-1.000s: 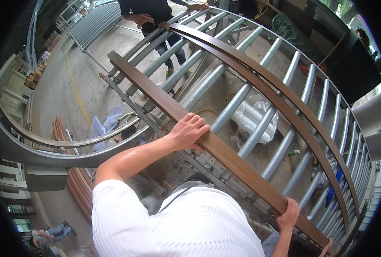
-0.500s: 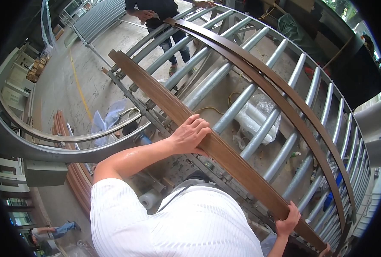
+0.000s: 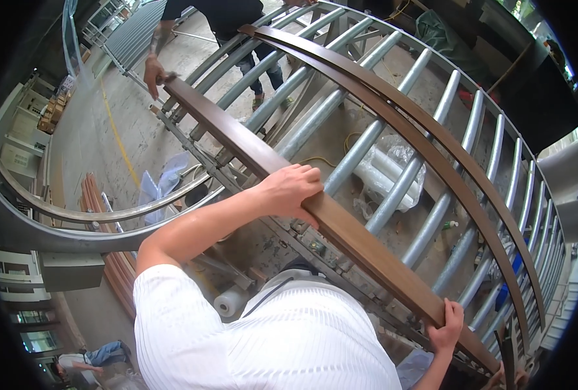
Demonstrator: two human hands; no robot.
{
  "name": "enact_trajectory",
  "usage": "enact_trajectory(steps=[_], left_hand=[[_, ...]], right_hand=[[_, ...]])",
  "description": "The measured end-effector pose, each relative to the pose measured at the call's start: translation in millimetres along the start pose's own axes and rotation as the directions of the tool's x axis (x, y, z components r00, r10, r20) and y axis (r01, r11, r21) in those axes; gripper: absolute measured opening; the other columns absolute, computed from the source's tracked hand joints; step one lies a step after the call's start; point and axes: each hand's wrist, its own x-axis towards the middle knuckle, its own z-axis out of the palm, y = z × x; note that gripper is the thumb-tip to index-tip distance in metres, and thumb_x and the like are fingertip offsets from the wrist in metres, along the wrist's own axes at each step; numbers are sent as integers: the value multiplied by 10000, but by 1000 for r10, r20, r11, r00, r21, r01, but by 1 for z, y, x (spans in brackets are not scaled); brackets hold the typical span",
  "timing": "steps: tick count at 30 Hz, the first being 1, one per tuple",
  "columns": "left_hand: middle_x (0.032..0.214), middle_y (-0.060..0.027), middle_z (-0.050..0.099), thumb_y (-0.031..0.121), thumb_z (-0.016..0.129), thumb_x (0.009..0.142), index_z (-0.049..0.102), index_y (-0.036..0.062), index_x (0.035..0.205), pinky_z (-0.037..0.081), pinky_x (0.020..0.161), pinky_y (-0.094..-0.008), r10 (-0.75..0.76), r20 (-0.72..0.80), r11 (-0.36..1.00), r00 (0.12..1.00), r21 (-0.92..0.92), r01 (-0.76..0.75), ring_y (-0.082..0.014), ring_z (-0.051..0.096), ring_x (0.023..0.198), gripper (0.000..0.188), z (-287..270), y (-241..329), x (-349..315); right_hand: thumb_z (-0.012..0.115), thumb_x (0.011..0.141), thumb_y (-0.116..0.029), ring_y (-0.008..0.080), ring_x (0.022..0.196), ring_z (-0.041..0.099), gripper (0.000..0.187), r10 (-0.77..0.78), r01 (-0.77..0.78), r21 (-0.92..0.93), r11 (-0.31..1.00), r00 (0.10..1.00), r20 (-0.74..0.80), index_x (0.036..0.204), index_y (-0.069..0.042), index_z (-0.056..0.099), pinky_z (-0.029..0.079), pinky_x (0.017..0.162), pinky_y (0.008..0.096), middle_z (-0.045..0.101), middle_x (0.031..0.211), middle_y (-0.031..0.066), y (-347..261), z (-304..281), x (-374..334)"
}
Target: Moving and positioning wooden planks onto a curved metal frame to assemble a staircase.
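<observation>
A co-worker's hand (image 3: 153, 75) has come down to the far end of the brown board (image 3: 367, 249).

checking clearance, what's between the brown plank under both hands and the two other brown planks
In the head view, silver metal rollers span between the held brown plank and the other two planks; a plastic-wrapped bundle shows below, through the gaps.
</observation>
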Motion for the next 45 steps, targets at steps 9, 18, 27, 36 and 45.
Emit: enact_trajectory(steps=[9, 18, 27, 36, 45], left_hand=[[1155, -104, 644, 694, 917, 638, 709, 22, 1216, 506, 1017, -431, 43, -83, 997, 996, 62, -38, -315, 632, 1128, 910, 26, -5, -2], [1096, -89, 665, 756, 891, 625, 713, 83, 1164, 509, 951, -412, 13, 84, 997, 996, 71, -18, -296, 655, 1060, 881, 13, -9, 13], [1091, -86, 643, 737, 920, 601, 656, 99, 1313, 475, 964, -432, 149, -130, 985, 980, 106, -136, -298, 634, 1074, 991, 27, -6, 3], [1065, -76, 590, 705, 939, 569, 597, 115, 1298, 447, 957, -426, 54, 67, 978, 996, 198, -67, -289, 589, 1041, 998, 23, -6, 13], [1374, -99, 566, 631, 944, 623, 516, 124, 1507, 346, 1194, -501, 147, -268, 971, 952, 222, -87, -305, 520, 1306, 1105, 58, 1, -15]], right_hand=[[989, 524, -256, 391, 1188, 611, 959, 10, -2, -69, 998, 993, 115, 1388, -5, 657, 470, 1068, 492, 648, 1249, 157, -13, -2, 8], [1000, 455, -321, 384, 1146, 662, 1018, -66, 82, -77, 994, 980, 188, 1370, -33, 660, 498, 1037, 482, 711, 1239, 153, 7, 4, 31], [980, 477, -331, 373, 1064, 670, 820, 18, -16, -14, 1000, 979, 205, 1189, -63, 674, 536, 956, 486, 690, 1109, 135, 5, 5, 35], [1015, 451, -384, 364, 987, 646, 821, -57, 71, -54, 996, 972, 229, 1107, -59, 644, 525, 881, 471, 647, 1030, 120, -2, -4, 48], [1023, 510, -455, 389, 1001, 702, 892, -16, 3, 62, 998, 976, 217, 1219, -33, 683, 566, 892, 468, 694, 1107, 151, -4, 0, 44]])
